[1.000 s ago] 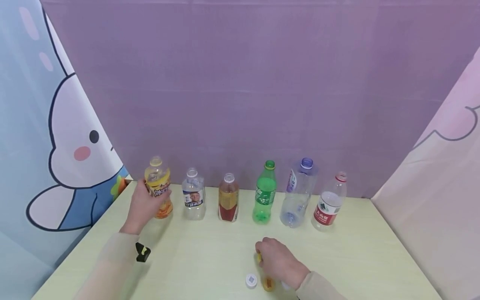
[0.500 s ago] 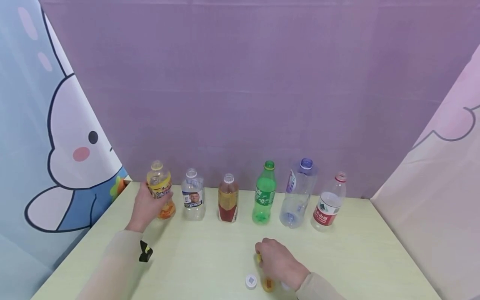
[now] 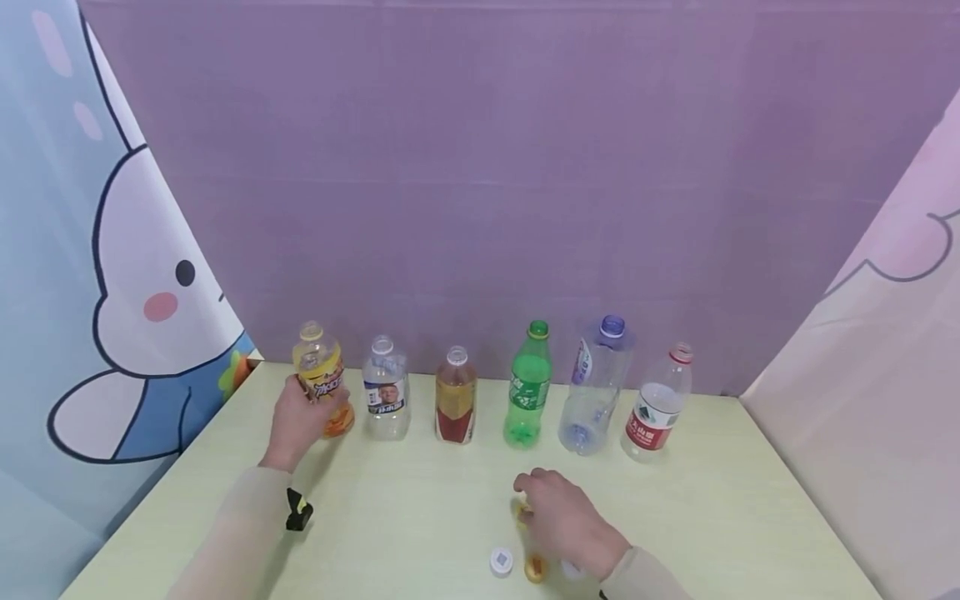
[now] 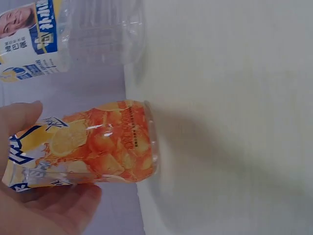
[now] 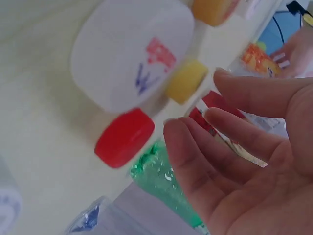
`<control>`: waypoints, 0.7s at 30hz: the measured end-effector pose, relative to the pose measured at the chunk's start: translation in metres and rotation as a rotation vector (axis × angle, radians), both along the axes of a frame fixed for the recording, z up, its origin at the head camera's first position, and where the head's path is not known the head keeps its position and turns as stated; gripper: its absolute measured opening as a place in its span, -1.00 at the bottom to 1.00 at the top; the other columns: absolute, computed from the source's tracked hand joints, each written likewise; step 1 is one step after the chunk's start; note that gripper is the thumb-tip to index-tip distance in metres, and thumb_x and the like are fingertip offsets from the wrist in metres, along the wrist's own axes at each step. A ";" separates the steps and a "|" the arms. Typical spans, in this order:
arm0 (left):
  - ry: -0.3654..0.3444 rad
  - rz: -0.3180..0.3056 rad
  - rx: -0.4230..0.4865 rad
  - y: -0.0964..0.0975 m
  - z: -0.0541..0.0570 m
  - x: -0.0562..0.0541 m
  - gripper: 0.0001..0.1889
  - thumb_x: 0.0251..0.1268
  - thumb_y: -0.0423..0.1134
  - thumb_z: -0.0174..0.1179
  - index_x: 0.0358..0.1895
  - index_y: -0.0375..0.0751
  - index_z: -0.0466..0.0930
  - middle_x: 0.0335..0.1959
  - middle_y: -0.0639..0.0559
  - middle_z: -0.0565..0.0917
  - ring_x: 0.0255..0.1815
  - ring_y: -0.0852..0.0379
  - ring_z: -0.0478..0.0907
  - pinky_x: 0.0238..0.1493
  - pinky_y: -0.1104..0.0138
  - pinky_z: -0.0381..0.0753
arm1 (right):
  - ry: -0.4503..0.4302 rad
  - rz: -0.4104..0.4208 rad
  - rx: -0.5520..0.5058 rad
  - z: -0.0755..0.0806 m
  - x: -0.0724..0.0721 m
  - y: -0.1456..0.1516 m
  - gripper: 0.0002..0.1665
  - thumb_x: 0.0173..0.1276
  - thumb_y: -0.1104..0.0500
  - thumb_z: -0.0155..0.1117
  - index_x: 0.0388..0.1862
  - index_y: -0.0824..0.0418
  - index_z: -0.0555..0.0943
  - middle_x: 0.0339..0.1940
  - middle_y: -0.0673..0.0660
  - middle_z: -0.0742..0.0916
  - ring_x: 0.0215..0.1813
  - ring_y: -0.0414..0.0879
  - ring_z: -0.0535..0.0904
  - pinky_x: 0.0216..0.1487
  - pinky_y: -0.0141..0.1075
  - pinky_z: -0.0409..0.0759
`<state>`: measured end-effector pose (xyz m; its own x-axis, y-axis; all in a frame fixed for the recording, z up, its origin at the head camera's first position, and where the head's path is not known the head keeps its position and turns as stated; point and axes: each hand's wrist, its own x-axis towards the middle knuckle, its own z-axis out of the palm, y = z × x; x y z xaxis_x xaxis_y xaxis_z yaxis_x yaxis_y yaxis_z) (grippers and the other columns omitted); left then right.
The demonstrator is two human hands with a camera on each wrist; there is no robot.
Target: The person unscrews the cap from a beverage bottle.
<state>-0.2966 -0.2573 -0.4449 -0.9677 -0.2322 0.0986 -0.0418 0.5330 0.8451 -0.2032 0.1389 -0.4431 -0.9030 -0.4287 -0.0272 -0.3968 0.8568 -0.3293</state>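
My left hand (image 3: 302,418) grips an orange drink bottle (image 4: 110,142) with a yellow label and no cap, at the left end of a row of capless bottles. The bottle stands about upright; I cannot tell whether its base touches the table. In the right wrist view, my right hand (image 5: 244,142) has its fingers apart and loosely bent, holding nothing. Nearest to its fingertips is a yellow cap (image 5: 187,81), with a red cap (image 5: 124,138) and a white cap with red and blue marks (image 5: 132,54) beside it. In the head view, the right hand partly covers these caps.
To the right of the held bottle stand a clear bottle (image 3: 387,421), an amber-and-red bottle (image 3: 456,408), a green bottle (image 3: 527,400), a bluish bottle (image 3: 592,408) and a red-labelled bottle (image 3: 652,425). A white cap (image 3: 502,562) and an orange cap (image 3: 536,568) lie near the front.
My left hand and the orange drink bottle have shifted slightly to the right. The right hand's fingers have come away from the yellow cap and spread a little.
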 end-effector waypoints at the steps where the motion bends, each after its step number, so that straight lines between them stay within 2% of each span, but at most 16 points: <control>1: -0.021 -0.007 -0.009 0.000 0.000 0.001 -0.15 0.44 0.03 0.23 0.46 -0.50 0.02 0.36 -0.49 0.36 0.34 -0.41 0.38 0.30 -0.24 0.39 | 0.008 -0.004 -0.018 0.001 0.000 0.001 -0.65 0.28 0.20 0.45 0.04 0.21 0.68 -0.22 0.06 0.68 -0.16 -0.02 0.62 -0.16 -0.07 0.67; 4: -0.102 -0.031 -0.062 -0.002 -0.001 0.006 -0.11 0.47 0.09 0.17 0.47 -0.57 -0.01 0.39 -0.55 0.30 0.35 -0.45 0.35 0.27 -0.23 0.42 | 0.025 -0.020 -0.082 0.004 -0.001 0.007 -0.65 0.31 0.18 0.43 0.05 0.23 0.68 -0.16 0.11 0.70 -0.12 0.04 0.63 -0.14 0.00 0.66; 8: -0.197 -0.056 -0.196 -0.007 0.002 0.015 -0.02 0.47 0.19 0.09 0.45 -0.70 -0.04 0.38 -0.65 0.23 0.32 -0.51 0.34 0.19 -0.24 0.48 | 0.048 -0.074 -0.151 0.005 -0.001 0.014 -0.66 0.34 0.15 0.40 0.06 0.24 0.67 -0.06 0.17 0.71 0.00 0.12 0.64 -0.03 0.12 0.63; 12: -0.290 -0.071 -0.324 -0.008 0.010 0.026 -0.08 0.45 0.19 0.08 0.37 -0.72 0.11 0.26 -0.64 0.36 0.07 -0.41 0.48 -0.07 -0.11 0.59 | 0.091 -0.140 -0.176 0.006 0.000 0.021 -0.62 0.36 0.10 0.40 0.10 0.22 0.66 0.06 0.21 0.69 0.15 0.20 0.60 0.13 0.17 0.57; 14: -0.313 -0.085 -0.375 -0.006 0.015 0.032 -0.11 0.44 0.18 0.08 0.34 -0.70 0.18 0.22 -0.61 0.42 -0.02 -0.33 0.52 -0.17 -0.03 0.59 | 0.110 -0.172 -0.171 0.007 0.000 0.024 -0.57 0.37 0.04 0.39 0.13 0.21 0.65 0.13 0.23 0.68 0.21 0.22 0.57 0.18 0.17 0.54; 17: -0.300 -0.110 -0.424 0.002 0.022 0.042 -0.15 0.43 0.21 0.09 0.32 -0.63 0.28 0.16 -0.54 0.51 -0.09 -0.26 0.56 -0.23 0.00 0.60 | 0.138 -0.199 -0.161 0.009 0.000 0.028 -0.50 0.39 -0.04 0.38 0.18 0.22 0.63 0.18 0.25 0.66 0.25 0.24 0.54 0.19 0.17 0.53; 21: -0.183 -0.154 -0.464 0.020 0.028 0.053 -0.25 0.44 0.19 0.12 0.29 -0.52 0.40 0.13 -0.43 0.61 -0.03 -0.27 0.62 -0.18 -0.06 0.63 | 0.165 -0.215 -0.156 0.011 -0.001 0.034 -0.40 0.42 -0.12 0.34 0.27 0.21 0.59 0.25 0.26 0.64 0.31 0.23 0.52 0.24 0.16 0.51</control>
